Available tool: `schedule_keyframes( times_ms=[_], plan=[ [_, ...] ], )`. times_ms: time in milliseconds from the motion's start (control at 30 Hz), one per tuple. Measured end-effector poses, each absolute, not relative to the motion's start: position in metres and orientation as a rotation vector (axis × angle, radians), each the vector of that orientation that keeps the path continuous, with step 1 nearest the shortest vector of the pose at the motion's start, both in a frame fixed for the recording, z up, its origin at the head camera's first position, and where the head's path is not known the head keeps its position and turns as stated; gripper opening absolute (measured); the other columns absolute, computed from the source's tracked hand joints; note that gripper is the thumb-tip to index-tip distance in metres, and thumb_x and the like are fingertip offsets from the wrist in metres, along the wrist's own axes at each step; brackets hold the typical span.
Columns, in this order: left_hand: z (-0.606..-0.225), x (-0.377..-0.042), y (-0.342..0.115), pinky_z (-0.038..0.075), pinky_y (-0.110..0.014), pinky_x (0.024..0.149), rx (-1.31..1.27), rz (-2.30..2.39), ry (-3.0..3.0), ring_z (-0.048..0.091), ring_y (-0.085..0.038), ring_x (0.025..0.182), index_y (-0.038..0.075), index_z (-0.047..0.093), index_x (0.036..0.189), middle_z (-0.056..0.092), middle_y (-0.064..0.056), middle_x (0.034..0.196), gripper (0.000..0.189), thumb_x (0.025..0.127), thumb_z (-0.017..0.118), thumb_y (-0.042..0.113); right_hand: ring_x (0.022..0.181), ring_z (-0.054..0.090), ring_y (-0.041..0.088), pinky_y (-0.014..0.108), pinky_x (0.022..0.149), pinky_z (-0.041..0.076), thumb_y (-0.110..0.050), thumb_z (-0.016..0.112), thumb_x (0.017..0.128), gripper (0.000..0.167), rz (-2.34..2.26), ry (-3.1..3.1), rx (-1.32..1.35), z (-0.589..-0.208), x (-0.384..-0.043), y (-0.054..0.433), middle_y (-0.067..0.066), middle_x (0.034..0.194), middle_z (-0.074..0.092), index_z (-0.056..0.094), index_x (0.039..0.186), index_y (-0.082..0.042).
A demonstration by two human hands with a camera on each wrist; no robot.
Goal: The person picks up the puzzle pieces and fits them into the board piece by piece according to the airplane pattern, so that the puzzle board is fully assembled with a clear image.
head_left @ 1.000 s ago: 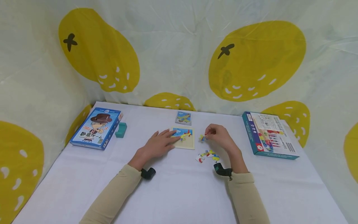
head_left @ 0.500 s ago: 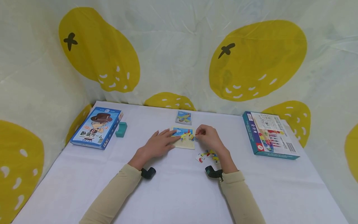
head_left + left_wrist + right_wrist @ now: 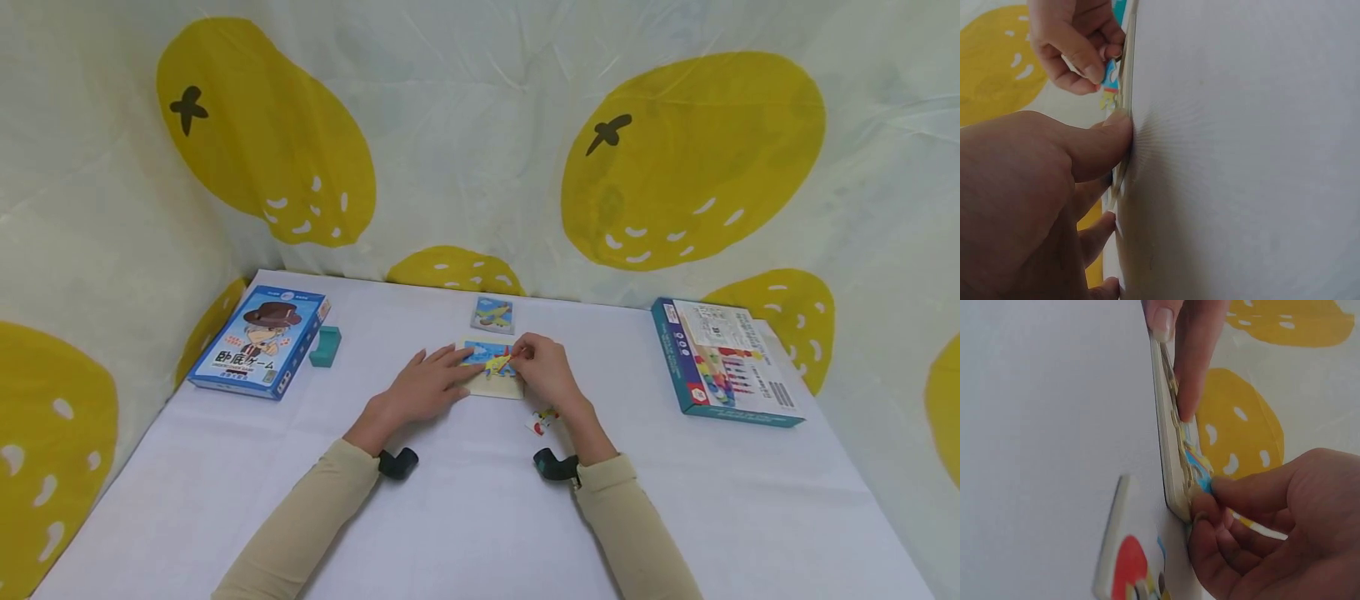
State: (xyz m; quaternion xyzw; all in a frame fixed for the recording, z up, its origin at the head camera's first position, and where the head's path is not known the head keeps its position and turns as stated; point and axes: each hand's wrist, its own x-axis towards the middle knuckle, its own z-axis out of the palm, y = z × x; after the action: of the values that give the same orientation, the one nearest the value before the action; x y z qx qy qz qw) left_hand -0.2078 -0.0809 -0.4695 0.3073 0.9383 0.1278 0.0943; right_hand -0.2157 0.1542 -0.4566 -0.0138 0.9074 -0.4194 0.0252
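Observation:
My left hand (image 3: 423, 385) lies on the left part of a wooden puzzle board (image 3: 495, 389), fingers stretched out over its blue and yellow picture. In the left wrist view, the thumb touches the board's near edge. My right hand (image 3: 553, 371) is over the board's right side. Its thumb and fingertips pinch a puzzle piece with blue on it (image 3: 1202, 482), close to the board surface; the fingers hide most of the piece. Loose puzzle pieces (image 3: 538, 423) lie on the table below my right wrist, partly covered by it.
Behind the board lies a small aeroplane picture (image 3: 492, 316). A blue game box (image 3: 262, 342) and a green block-like object (image 3: 326, 347) are at the left. Another box (image 3: 723, 362) lies at the right. A fruit-patterned curtain (image 3: 465, 150) hangs at the back.
My right hand has carried the puzzle piece leftward from beside the board to over its right side. The left hand has stayed in place on the board.

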Motion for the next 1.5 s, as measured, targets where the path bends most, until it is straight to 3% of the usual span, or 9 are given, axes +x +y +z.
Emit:
schedule_keyframes(
  times_ms=[667, 1100, 1300, 1500],
  plan=[
    [-0.47, -0.208, -0.08, 0.019, -0.063, 0.12, 0.927, 0.41, 2.782, 0.023, -0.027, 0.154, 0.036, 0.039, 0.152, 0.03, 0.004, 0.164, 0.05, 0.103, 0.049, 0.039, 0.072, 0.053, 0.02, 0.026, 0.057, 0.04, -0.008, 0.071, 0.088, 0.004, -1.14, 2.922, 0.079, -0.458, -0.214, 0.142, 0.008, 0.077, 0.062, 0.069, 0.09, -0.005],
    [-0.469, -0.209, -0.081, 0.02, -0.063, 0.119, 0.932, 0.38, 2.791, 0.024, -0.027, 0.154, 0.037, 0.039, 0.152, 0.03, 0.005, 0.164, 0.05, 0.103, 0.049, 0.04, 0.085, 0.057, 0.022, 0.034, 0.076, 0.049, -0.001, 0.071, 0.083, 0.015, -1.108, 2.845, -0.238, -0.456, -0.214, 0.155, 0.011, 0.09, 0.065, 0.072, 0.098, -0.003],
    [-0.464, -0.211, -0.084, 0.016, -0.063, 0.121, 0.942, 0.472, 2.739, 0.019, -0.027, 0.155, 0.034, 0.04, 0.152, 0.029, 0.004, 0.164, 0.05, 0.103, 0.049, 0.04, 0.081, 0.057, 0.02, 0.03, 0.072, 0.048, -0.002, 0.073, 0.083, 0.013, -1.143, 2.857, -0.182, -0.455, -0.213, 0.157, 0.009, 0.087, 0.065, 0.071, 0.096, -0.003],
    [-0.467, -0.209, -0.09, 0.019, -0.058, 0.123, 0.898, 0.536, 2.723, 0.021, -0.026, 0.155, 0.028, 0.043, 0.151, 0.032, 0.003, 0.163, 0.052, 0.102, 0.054, 0.037, 0.08, 0.055, 0.02, 0.028, 0.071, 0.046, -0.004, 0.073, 0.085, 0.011, -1.178, 2.828, -0.14, -0.461, -0.211, 0.158, 0.007, 0.086, 0.064, 0.071, 0.095, -0.005]
  ],
)
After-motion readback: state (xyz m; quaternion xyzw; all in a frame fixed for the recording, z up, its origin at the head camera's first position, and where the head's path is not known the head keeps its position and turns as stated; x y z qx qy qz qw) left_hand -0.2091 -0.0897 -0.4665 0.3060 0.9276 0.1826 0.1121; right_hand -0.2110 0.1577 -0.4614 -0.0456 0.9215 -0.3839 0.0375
